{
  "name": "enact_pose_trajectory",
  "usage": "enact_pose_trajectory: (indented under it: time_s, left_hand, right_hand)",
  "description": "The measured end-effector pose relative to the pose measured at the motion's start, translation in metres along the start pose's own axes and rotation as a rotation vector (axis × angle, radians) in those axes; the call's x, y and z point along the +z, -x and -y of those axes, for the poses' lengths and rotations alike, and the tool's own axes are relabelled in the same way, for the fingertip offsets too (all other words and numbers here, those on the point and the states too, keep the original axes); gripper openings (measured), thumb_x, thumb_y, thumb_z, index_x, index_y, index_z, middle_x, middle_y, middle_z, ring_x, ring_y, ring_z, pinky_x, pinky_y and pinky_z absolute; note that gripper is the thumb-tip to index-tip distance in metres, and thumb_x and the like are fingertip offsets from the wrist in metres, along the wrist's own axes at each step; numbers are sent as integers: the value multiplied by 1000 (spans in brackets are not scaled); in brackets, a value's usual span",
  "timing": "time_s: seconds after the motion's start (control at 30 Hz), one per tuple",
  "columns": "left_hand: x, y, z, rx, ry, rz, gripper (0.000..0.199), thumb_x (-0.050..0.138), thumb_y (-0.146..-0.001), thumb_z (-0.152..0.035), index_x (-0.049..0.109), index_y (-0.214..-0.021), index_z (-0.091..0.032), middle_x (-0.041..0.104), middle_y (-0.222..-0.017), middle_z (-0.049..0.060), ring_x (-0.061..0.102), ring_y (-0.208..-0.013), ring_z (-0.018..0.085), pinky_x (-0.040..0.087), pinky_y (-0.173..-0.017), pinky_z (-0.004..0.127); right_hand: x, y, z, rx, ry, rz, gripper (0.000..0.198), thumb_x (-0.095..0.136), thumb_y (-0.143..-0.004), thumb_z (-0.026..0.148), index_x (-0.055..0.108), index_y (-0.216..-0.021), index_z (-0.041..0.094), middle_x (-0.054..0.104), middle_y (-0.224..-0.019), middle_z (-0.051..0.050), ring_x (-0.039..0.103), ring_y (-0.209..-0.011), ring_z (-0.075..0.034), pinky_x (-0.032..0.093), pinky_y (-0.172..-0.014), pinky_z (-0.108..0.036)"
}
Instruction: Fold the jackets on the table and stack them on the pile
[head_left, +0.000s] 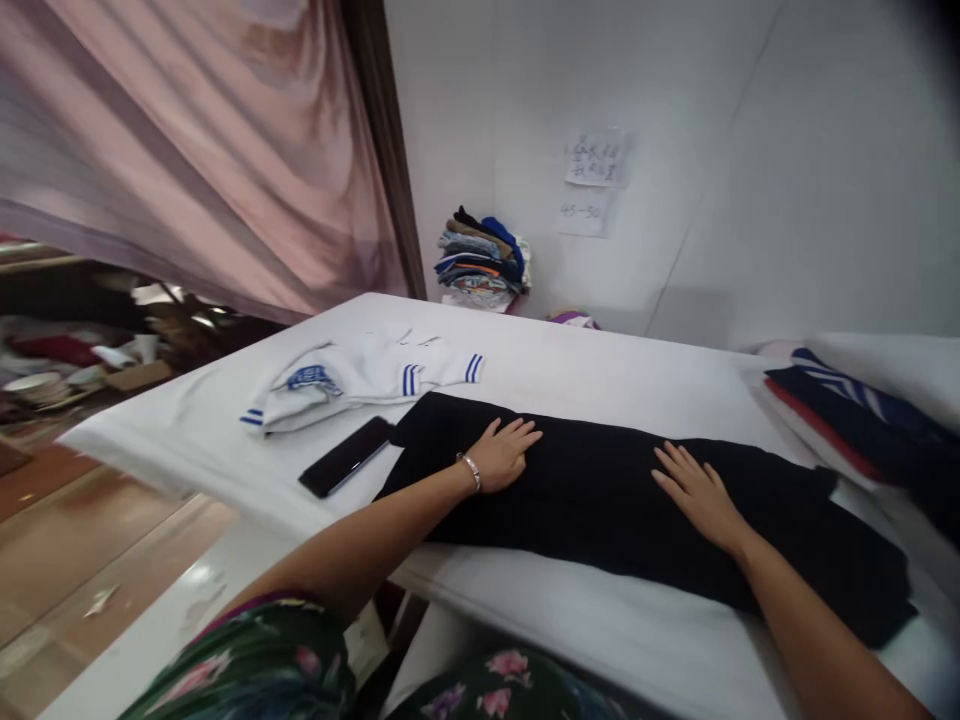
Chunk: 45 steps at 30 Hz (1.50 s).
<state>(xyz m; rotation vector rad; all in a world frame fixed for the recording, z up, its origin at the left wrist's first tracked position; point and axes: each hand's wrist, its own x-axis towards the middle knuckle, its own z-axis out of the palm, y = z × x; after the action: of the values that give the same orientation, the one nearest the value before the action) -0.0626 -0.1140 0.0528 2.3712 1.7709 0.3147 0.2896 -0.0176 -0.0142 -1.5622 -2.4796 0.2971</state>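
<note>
Pressing flat: left hand (504, 452) and right hand (697, 492), fingers spread, palms down on the black garment (600, 490) along the worktop's (570, 365) near edge. Risk: the phone (346, 456) just beside the cloth could be dragged off if the fabric shifts.

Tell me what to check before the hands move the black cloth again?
1. Both hands flat on the cloth: ok. The left hand and right hand lie palm down on the black garment.
2. Garment spread out on the table: ok, though its right end looks rumpled.
3. Phone off the garment: not ok, its far end touches the cloth's edge or comes very close to it.
4. White shirt out of the way: ok, it lies apart, further back.
5. Folded pile on the right kept apart: cannot tell, it sits very close.
</note>
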Motion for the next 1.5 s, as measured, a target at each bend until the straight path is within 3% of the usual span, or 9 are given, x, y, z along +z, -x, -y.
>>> enact_pose_trajectory:
  time_s: [0.2,0.3,0.47,0.7,0.87,1.13,1.27,1.4,1.5]
  left_hand:
    - [-5,9,-7,-44,-24,-63,48,35,-88,-23,49,-133,-20,43,-144,6,35,-134,23,25,-112,40]
    - [-13,21,-3,-125,-58,-144,44,35,-91,-37,53,-128,-20,47,-141,8,37,-132,25,22,-112,46]
    - [-34,55,31,-414,-156,-291,45,44,-88,-46,56,-122,-19,48,-139,13,33,-134,31,16,-110,57]
    - [-39,81,71,-816,102,-405,58,48,-83,-50,50,-126,-12,62,-119,16,57,-109,29,45,-89,39]
    - [-31,79,73,-799,97,-444,42,52,-81,-46,63,-104,-13,64,-109,13,57,-106,28,44,-89,37]
    - [-26,79,85,-840,173,-382,42,55,-79,-44,63,-105,-13,64,-111,14,58,-105,26,44,-91,33]
    - [-28,79,88,-884,196,-336,61,56,-78,-49,52,-124,-9,59,-122,18,55,-114,29,42,-94,36]
    - [-32,78,86,-916,224,-302,64,53,-78,-52,47,-128,-13,59,-124,16,56,-113,29,44,-93,35]
    - [-33,76,86,-911,230,-292,63,54,-77,-52,48,-126,-14,61,-122,15,58,-111,29,45,-92,35]
  right_hand:
    - [1,-1,-10,-28,6,-15,62,22,-89,56,37,-141,27,27,-151,-3,18,-141,-24,16,-111,-56]
    - [3,-1,-12,-50,9,-21,60,22,-89,55,41,-139,27,31,-150,-4,21,-140,-25,19,-110,-56]
    - [5,-1,-15,-53,-5,-62,59,25,-88,56,43,-137,29,34,-148,-4,24,-139,-27,22,-109,-57]
    - [-3,-2,-16,-36,-133,-61,59,28,-86,57,49,-132,28,38,-146,-3,25,-138,-27,21,-111,-56]
    - [-20,8,-4,-103,-211,-133,54,32,-87,56,49,-132,32,33,-149,1,19,-140,-27,19,-112,-55]
    - [-25,19,13,-126,-159,48,54,34,-87,59,49,-132,35,40,-145,0,28,-137,-27,18,-111,-56]
    - [-44,19,35,-117,-129,-38,53,37,-86,60,52,-129,32,41,-144,-2,28,-137,-28,17,-111,-57]
    - [-72,18,85,-256,-145,-174,52,38,-89,57,47,-134,32,35,-148,-2,24,-139,-27,12,-112,-57]
    - [-75,14,125,-366,-113,-213,55,34,-91,57,43,-138,29,31,-150,-3,20,-140,-26,10,-113,-55]
